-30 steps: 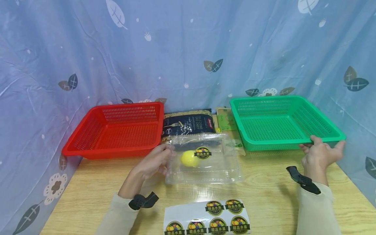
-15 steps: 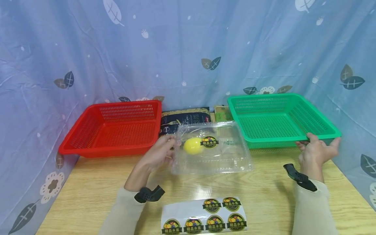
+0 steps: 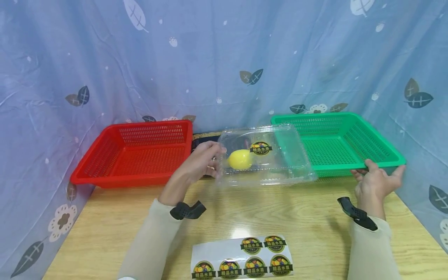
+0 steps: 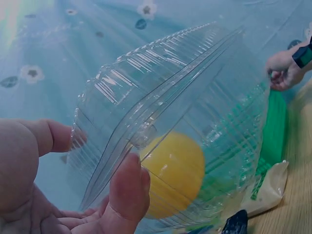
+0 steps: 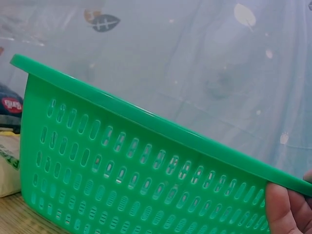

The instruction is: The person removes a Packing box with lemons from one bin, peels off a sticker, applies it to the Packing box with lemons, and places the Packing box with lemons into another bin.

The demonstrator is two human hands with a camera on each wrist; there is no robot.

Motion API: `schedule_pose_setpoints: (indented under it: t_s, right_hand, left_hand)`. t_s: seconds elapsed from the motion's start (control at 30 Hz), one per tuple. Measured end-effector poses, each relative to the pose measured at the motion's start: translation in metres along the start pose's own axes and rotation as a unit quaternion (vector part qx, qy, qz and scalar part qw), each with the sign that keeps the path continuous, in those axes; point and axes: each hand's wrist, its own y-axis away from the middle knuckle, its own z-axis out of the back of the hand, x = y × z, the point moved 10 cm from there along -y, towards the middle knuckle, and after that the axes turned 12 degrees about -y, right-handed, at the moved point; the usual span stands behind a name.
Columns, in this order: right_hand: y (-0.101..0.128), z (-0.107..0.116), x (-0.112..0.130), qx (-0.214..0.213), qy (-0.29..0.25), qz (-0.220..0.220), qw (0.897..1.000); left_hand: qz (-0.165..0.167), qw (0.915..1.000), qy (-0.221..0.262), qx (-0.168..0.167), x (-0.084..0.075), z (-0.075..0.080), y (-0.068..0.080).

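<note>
My left hand [image 3: 202, 161] pinches the left edge of a clear plastic clamshell box [image 3: 267, 175], held above the table. A lemon [image 3: 240, 160] lies inside it, and a round fruit label [image 3: 260, 148] sits on its lid. In the left wrist view, the lemon [image 4: 175, 170] shows through the plastic wall, with fingers on both sides of the box's edge. The box's right part overlaps the green basket [image 3: 336, 168] in the head view. My right hand [image 3: 376, 184] grips that basket's front rim; in the right wrist view, fingers [image 5: 285, 209] lie under the rim.
A red plastic basket [image 3: 133, 181] stands at the back left. Between the baskets, a dark pasta bag [image 3: 206, 139] is mostly hidden behind the box. A sheet of round labels [image 3: 241, 257] lies near the table's front. A blue curtain [image 3: 217, 62] hangs behind.
My left hand has lifted the clamshell box and carried it back and rightward, until it overlaps the green basket in view. The right hand stays on the green basket's rim.
</note>
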Motion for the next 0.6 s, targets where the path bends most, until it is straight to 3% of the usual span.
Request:
schedule_pose_setpoints:
  t_s: [0.6]
  right_hand:
    - [0.000,0.001,0.000,0.018,-0.009,0.014,1.000]
  left_hand:
    - [0.010,0.9996,0.025,0.010,-0.025,-0.035,-0.053]
